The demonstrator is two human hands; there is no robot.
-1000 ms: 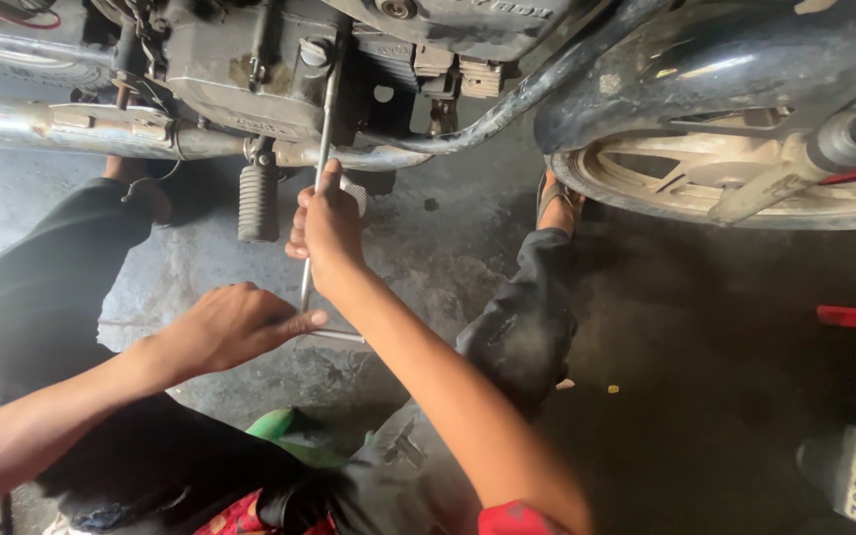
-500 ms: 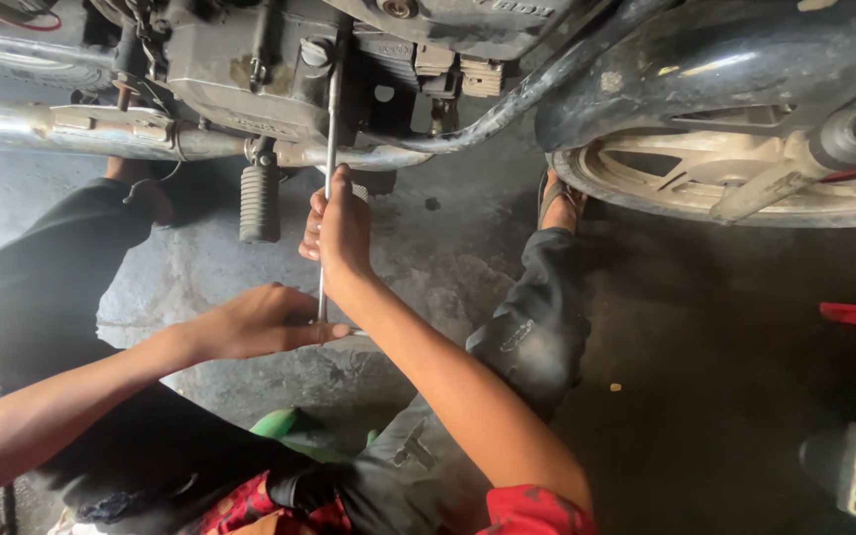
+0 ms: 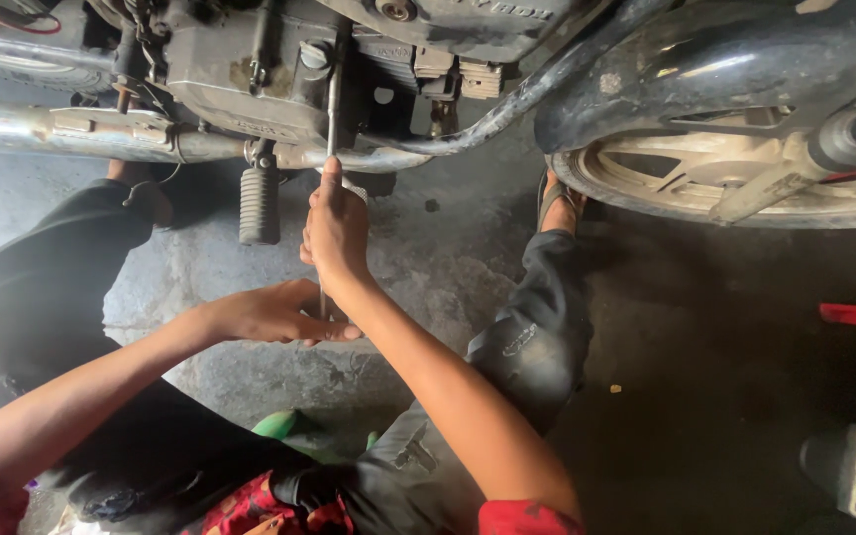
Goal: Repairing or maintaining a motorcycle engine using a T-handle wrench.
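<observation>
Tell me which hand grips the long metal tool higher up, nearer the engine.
The right hand, wrapped around the tool's shaft just below the engine; the left hand holds its lower end.

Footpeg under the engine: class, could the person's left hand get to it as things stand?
Probably yes. The left hand grips the low end of the long metal rod, and only bare floor lies between it and the footpeg.

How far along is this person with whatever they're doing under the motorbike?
Nothing looks finished or taken off. In hand: the right hand grips the upper part of a long metal rod tool whose tip reaches up into the engine block, while the left hand holds its lower end. The exhaust pipe and footpeg sit in place. What is left cannot be told from here.
</observation>
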